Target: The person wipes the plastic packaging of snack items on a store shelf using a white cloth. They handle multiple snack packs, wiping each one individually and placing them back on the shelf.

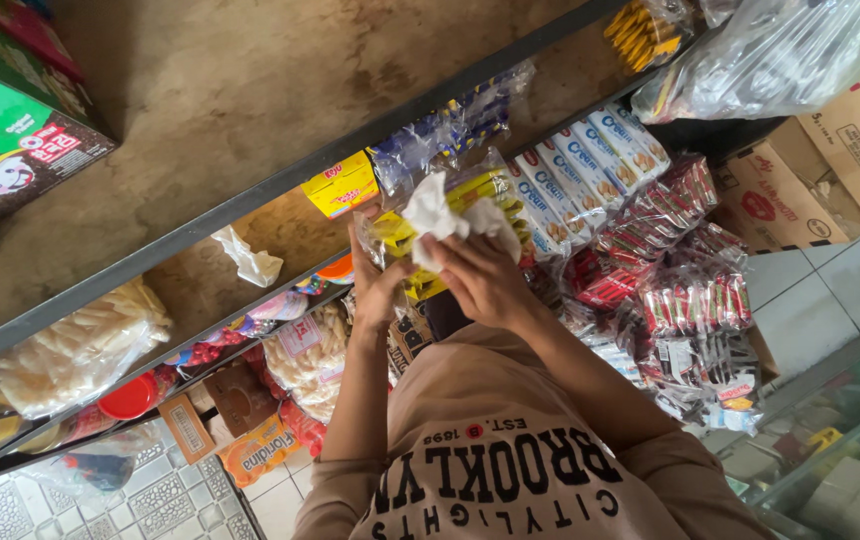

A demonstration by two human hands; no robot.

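Hands on white cloth, clear bag of yellow packets

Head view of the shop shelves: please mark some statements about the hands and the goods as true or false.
1. The right hand presses a white cloth on a clear packet of yellow snacks. True.
2. The left hand hangs empty. False: it holds that packet.
3. Blue-and-white biscuit packs lie in a row. True.
4. The green box is on the floor. False: it stands on the wooden shelf.
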